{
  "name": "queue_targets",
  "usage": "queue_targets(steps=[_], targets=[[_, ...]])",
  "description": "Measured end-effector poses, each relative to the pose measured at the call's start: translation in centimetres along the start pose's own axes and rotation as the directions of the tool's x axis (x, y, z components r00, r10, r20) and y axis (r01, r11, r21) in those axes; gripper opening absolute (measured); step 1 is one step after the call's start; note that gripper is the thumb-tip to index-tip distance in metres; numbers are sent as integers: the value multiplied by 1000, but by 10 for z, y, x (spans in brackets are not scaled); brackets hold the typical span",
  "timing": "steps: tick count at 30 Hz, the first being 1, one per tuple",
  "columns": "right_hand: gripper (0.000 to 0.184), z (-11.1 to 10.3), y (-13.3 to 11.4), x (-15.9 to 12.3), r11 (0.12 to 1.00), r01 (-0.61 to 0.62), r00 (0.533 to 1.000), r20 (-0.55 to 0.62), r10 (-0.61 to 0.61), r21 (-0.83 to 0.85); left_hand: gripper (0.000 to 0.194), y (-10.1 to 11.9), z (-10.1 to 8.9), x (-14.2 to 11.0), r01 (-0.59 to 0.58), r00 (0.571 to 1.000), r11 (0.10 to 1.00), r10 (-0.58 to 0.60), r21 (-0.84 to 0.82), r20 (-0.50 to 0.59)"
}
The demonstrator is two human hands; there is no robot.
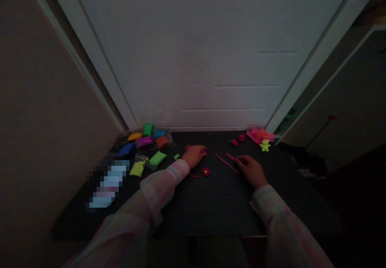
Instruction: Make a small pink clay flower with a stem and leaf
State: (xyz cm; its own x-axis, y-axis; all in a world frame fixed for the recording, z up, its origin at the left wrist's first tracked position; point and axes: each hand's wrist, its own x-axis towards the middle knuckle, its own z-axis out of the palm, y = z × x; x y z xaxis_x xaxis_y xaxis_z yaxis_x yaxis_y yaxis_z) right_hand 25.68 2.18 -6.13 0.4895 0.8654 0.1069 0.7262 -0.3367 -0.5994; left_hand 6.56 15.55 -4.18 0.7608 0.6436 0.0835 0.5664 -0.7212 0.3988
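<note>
Nearest, on the dark table [211, 211], lie a short brown stick [194, 176] and a small red flower [206, 172]; the flower has petals and a yellow centre and appears finished. Beyond it a thin pink stick [223, 160] lies loose. The right hand [251, 170] pinches a pink tool [231, 156] between thumb and fingers, its tip pointing away from the palm. The left hand [194, 156] is lowered to the table with red material [204, 151] at its fingertips; whether the fingers grip or only press it cannot be told. That piece appears unfinished. A light green lump [176, 156], seemingly unshaped, lies left of it. Farther off, coloured packets [144, 141] look largely full. At far right, two pink balls [237, 140] sit near a yellow bear [265, 145] and a large pink flower [259, 135].
</note>
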Motion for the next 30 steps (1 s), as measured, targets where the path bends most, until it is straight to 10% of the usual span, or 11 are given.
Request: queue_targets(steps=[13, 30], targets=[[28, 2, 4, 1, 997, 62, 997, -49, -65, -55, 27, -4, -33, -42, -139, 989, 988, 142, -60, 45], [23, 4, -2, -7, 949, 282, 896, -316, -313, -141, 20, -2, -12, -129, -295, 955, 953, 296, -62, 2]])
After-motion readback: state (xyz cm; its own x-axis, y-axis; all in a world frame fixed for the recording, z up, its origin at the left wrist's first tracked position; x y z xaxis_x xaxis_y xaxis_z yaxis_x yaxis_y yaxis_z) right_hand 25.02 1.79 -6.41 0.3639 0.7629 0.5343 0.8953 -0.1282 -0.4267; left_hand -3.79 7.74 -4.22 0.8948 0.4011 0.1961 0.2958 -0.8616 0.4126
